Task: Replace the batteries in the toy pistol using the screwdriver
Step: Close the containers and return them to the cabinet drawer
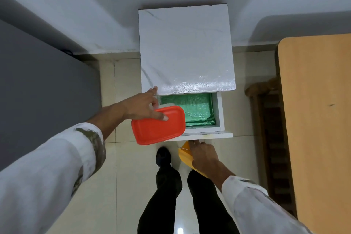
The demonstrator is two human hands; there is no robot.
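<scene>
Person standing at small white cabinet (186, 49) w/ marble-look top. Its drawer (219, 112) is sitting pulled open, green crinkly liner (195, 108) showing inside. Left hand (141, 107) is gripping red rectangular plastic lidded box (158, 129) over drawer's front-left corner. Thumb is lying on lid, index finger stretching up to cabinet top's front edge. Right hand (203, 155) is sitting just below drawer front panel (214, 135), fingertips touching it, and clamping yellow plastic object (185, 153) under palm. Thin metal rod (183, 148) is poking out beside it. Object mostly hidden, so can't tell if it's the toy pistol, or if rod is the screwdriver. Hands well apart. Light wooden counter (319, 119) at right, tiled floor (121, 157) below, black shoe (163, 155) btwn hands.
</scene>
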